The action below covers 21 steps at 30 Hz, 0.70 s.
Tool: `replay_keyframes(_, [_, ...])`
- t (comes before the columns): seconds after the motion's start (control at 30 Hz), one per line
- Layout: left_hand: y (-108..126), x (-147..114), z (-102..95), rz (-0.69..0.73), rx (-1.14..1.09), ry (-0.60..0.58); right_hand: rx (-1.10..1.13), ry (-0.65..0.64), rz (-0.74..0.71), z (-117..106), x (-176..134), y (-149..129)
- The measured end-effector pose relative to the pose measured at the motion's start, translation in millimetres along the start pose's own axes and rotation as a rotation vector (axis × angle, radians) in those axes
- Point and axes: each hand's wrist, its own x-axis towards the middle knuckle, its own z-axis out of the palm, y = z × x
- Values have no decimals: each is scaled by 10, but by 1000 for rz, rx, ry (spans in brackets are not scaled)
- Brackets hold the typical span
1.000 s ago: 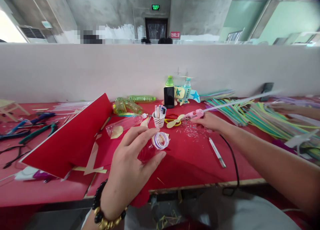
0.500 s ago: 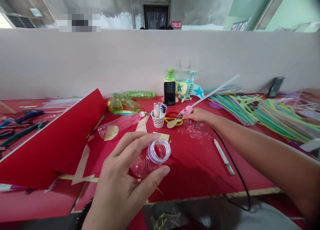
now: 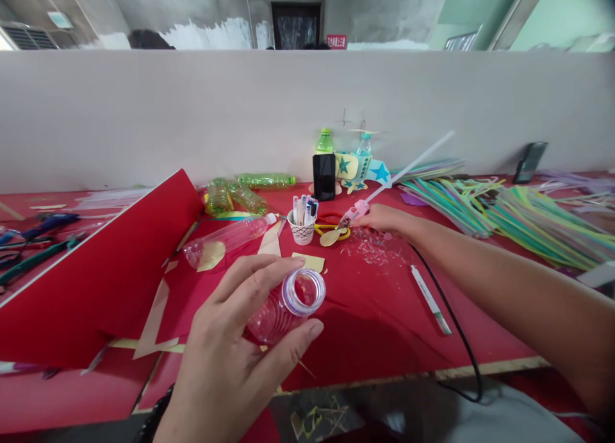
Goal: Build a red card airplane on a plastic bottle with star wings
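Note:
My left hand (image 3: pixel 240 340) is wrapped round a clear plastic bottle (image 3: pixel 276 315), whose open, capless neck tilts up toward me and to the right. Farther off, my right hand (image 3: pixel 377 218) grips a pink hot glue gun (image 3: pixel 356 212) resting low over the table. A long whitish glue stick (image 3: pixel 418 159) slants up out of its back, and a black cord (image 3: pixel 451 308) runs down from it. Around its nozzle lie a pale spoon-shaped piece (image 3: pixel 331 237) and yellow-handled scissors (image 3: pixel 343 233), partly hidden. Clear scraps (image 3: pixel 379 254) are scattered below my right hand.
A paper cup of pens (image 3: pixel 303 228) stands mid-table before a black phone (image 3: pixel 324 177) and a decorated bottle plane (image 3: pixel 368 167). Green bottles (image 3: pixel 266 181) and a pinkish bottle (image 3: pixel 230 238) lie left, beside a tilted red board (image 3: pixel 110 270). Coloured straws (image 3: pixel 528 225) and a white cutter-like tool (image 3: pixel 430 299) are right.
My view has tilted and shifted slightly. Both hands keep their holds on the bottle and the glue gun, almost unmoved. Another person's hand at the far right edge has gone out of sight.

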Motion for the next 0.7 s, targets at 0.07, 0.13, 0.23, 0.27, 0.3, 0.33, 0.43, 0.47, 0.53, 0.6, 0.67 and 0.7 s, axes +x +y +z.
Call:
replay_keyframes(0.07, [-3, 5, 5, -2, 7, -3, 6, -4, -4, -4, -10, -7])
replay_keyframes(0.13, [-8, 8, 9, 0, 13, -3, 8, -7, -4, -7, -16, -8])
replay_keyframes(0.23, [-12, 0, 4, 8, 24, 2, 6, -8, -5, -14, -24, -11])
replay_keyframes(0.27, [-11, -4, -1, 5, 36, -4, 3, -7, -4, -18, -27, -13])
replay_keyframes(0.3, [-9, -9, -7, -1, 51, -12, -1, -6, -2, -22, -31, -17])
replay_keyframes(0.33, [-5, -12, -12, -7, 67, -20, -5, -7, 0, -28, -35, -21])
replay_keyframes(0.43, [12, -11, -20, -24, 98, -38, -19, -5, 9, -47, -50, -31])
replay_keyframes(0.47, [17, -8, -20, -26, 100, -39, -26, -3, 11, -54, -55, -31])
replay_keyframes(0.53, [24, 2, -15, -34, 101, -40, -41, 4, 18, -66, -62, -27])
replay_keyframes(0.6, [27, 9, -12, -37, 100, -37, -57, 10, 25, -75, -63, -17])
replay_keyframes(0.67, [27, 12, -13, -36, 97, -34, -71, 15, 33, -81, -58, -3])
replay_keyframes(0.7, [26, 11, -16, -36, 95, -34, -79, 19, 37, -84, -53, 3])
